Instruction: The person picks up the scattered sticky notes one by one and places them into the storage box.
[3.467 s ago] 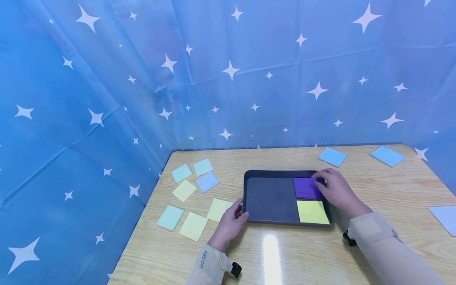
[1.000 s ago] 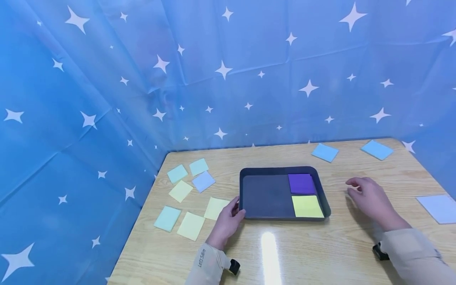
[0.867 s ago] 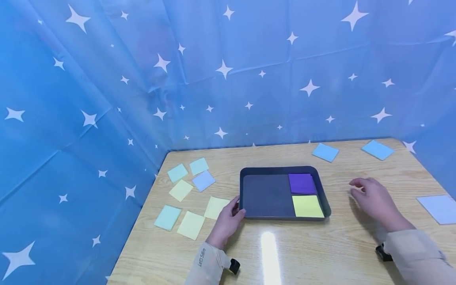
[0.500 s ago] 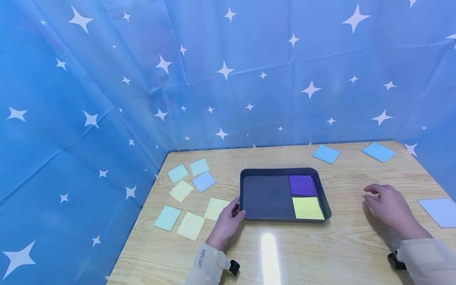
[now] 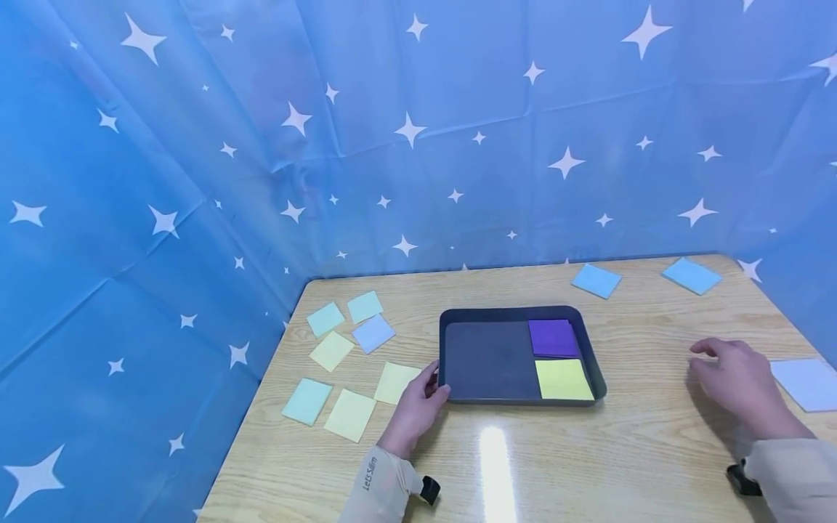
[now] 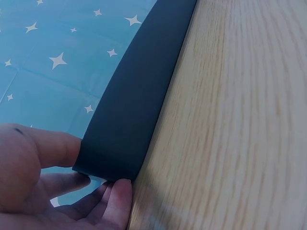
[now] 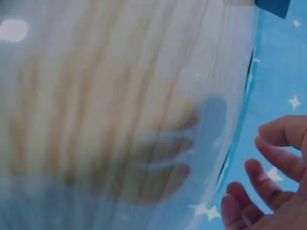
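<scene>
A dark rectangular tray (image 5: 487, 359) lies on the table. Its right side bears a purple square stack of sticky notes (image 5: 551, 338) at the back and a yellow sticky note (image 5: 564, 379) in front. My left hand (image 5: 415, 410) holds the tray's front left corner; in the left wrist view its thumb and fingers close about the end of the tray wall (image 6: 127, 96). To the right of the tray, my right hand (image 5: 739, 381) hovers over the wood, fingers loosely bent with nothing between them. Close by it lies a pale lilac paper square (image 5: 807, 385).
Several pale green, yellow and lilac notes are spread on the left, among them a yellow note (image 5: 350, 415) near the left forearm. Two blue notes, one at the back middle (image 5: 596, 281) and one farther right (image 5: 692, 275), lie near the far edge. A starry blue curtain (image 5: 366, 145) hangs behind.
My right hand has left the purple notes in the tray and moved right across the table, toward the lilac square. My left hand has stayed at the tray corner.
</scene>
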Tool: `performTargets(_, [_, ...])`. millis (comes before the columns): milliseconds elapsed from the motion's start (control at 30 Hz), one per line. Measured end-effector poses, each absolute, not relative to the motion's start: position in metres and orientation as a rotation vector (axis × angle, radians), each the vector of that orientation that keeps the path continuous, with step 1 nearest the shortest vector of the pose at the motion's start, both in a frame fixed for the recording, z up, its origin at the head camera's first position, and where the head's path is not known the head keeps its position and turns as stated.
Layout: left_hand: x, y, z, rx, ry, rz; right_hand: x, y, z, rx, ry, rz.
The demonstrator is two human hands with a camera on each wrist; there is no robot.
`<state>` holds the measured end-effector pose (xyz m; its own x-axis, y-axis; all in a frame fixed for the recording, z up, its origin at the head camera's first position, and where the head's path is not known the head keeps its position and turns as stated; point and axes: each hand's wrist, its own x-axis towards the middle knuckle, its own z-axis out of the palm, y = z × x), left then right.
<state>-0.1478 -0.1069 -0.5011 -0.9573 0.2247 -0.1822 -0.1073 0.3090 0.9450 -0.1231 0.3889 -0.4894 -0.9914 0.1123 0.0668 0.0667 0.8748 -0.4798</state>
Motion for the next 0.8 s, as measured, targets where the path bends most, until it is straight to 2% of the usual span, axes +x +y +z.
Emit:
performTargets(267, [-0.149, -0.108, -0.502, 0.082, 2.311, 1.690, -0.126, 0.402, -0.493, -0.415, -3.033, 0.664])
performTargets(800, [-0.148, -0.108, -0.502, 0.097, 2.289, 1.705, -0.119, 0.423, -0.495, -0.703, -3.090, 0.642])
